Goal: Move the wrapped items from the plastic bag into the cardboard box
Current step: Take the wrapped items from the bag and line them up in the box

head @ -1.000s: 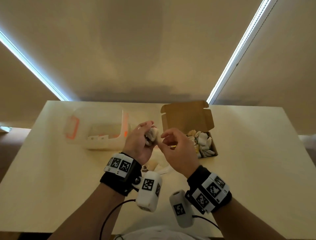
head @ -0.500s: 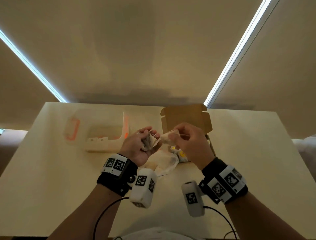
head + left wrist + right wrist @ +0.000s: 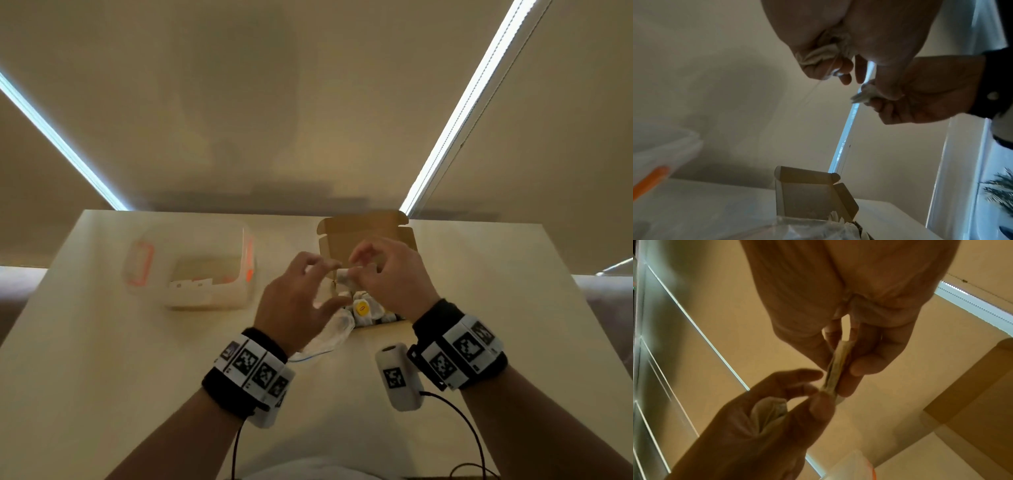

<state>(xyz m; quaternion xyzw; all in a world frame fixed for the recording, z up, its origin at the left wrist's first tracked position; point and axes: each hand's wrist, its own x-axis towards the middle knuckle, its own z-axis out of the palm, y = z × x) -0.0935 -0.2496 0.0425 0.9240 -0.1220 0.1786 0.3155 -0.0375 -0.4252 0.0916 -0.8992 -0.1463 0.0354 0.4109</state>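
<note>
The cardboard box (image 3: pixel 368 230) stands open, lid up, with several wrapped items (image 3: pixel 363 310) inside. Above it my right hand (image 3: pixel 356 270) pinches a small pale wrapped item (image 3: pixel 836 366) between thumb and fingers. My left hand (image 3: pixel 329 281) is just to its left, and its fingertips (image 3: pixel 813 386) touch that item's end. It keeps another crumpled wrapped item (image 3: pixel 824 53) tucked in its palm under curled fingers. The clear plastic bag (image 3: pixel 334 330) lies on the table against the box's near left corner, partly hidden by my left hand.
A clear plastic tub (image 3: pixel 191 270) with orange latches stands on the table left of the box. The pale table (image 3: pixel 513 308) runs wide on both sides. Cables hang from both wrist units near the front edge.
Both hands have moved right and away from me, to above the box. The right hand now pinches one wrapped item apart from the left hand's. The bag has stayed on the table.
</note>
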